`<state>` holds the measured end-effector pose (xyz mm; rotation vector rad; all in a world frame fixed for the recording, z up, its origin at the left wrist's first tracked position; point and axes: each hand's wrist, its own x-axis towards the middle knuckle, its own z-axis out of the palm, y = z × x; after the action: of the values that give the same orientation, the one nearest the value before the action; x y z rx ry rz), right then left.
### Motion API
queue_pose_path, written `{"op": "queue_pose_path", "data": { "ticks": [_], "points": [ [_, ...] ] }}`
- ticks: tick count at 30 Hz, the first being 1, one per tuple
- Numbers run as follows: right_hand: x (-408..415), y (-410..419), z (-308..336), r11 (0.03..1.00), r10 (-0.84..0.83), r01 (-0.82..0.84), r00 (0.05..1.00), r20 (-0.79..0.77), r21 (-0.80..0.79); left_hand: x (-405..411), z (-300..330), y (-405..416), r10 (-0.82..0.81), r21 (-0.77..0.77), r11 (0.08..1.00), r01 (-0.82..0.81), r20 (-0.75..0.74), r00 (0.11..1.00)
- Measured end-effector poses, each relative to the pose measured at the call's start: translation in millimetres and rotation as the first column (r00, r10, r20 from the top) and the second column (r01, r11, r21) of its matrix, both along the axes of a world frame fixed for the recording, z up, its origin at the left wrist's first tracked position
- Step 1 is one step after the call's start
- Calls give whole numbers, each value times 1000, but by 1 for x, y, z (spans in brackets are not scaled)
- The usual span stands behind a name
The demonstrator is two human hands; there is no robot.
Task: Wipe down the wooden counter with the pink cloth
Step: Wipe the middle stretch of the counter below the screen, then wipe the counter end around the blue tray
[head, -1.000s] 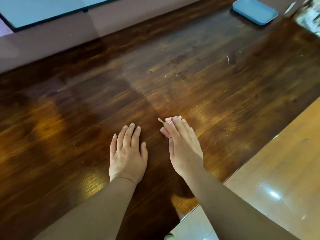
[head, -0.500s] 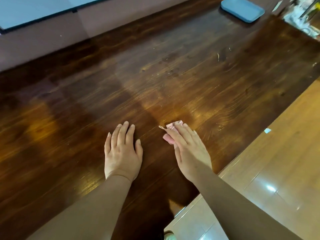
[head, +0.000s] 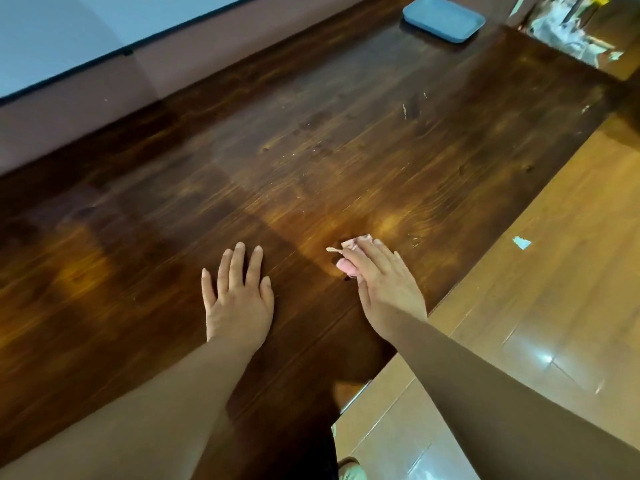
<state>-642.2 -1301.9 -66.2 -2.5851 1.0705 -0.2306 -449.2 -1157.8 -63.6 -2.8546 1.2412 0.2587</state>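
The dark wooden counter [head: 311,150] fills most of the head view. My right hand [head: 388,289] lies flat on a small pink cloth [head: 349,251] and presses it against the wood near the counter's front edge. Most of the cloth is hidden under the fingers; only its far and left edges show. My left hand [head: 239,299] rests flat on the bare counter with straight fingers, a little to the left of the cloth and apart from it. Pale specks and small marks dot the wood farther back.
A blue tray [head: 443,17] sits at the counter's far right end, with clear plastic wrapping [head: 568,32] beyond it. A wall with a pale panel [head: 69,36] borders the far side. The tiled floor [head: 554,271] lies to the right, with a scrap of paper [head: 521,242] on it.
My right hand with the cloth has slid a little to the right along the counter. The view has shifted, so the tray and the far end show more. My left hand stays flat.
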Motion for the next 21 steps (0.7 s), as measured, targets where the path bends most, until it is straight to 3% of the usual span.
{"op": "queue_pose_path", "data": {
  "ticks": [3, 6, 11, 16, 21],
  "points": [
    [4, -27, 4, 981, -179, 178, 984, 5, 72, -6, 8, -12, 70, 29, 997, -69, -9, 998],
    [6, -8, 8, 962, -260, 258, 965, 16, 84, -34, 14, -44, 74, -71, 994, -78, -51, 996],
    [-15, -4, 6, 999, -21, 22, 1000, -20, 27, -69, -1, -93, 38, -158, 986, -45, -50, 998],
    [8, -43, 8, 970, -233, 233, 972, -9, 63, -73, -11, -96, 85, -211, 974, -81, 10, 996],
    [-5, -7, 7, 994, -98, 97, 995, 21, 43, -75, -7, -96, 83, -194, 978, -82, -1, 997]
  ]
}}
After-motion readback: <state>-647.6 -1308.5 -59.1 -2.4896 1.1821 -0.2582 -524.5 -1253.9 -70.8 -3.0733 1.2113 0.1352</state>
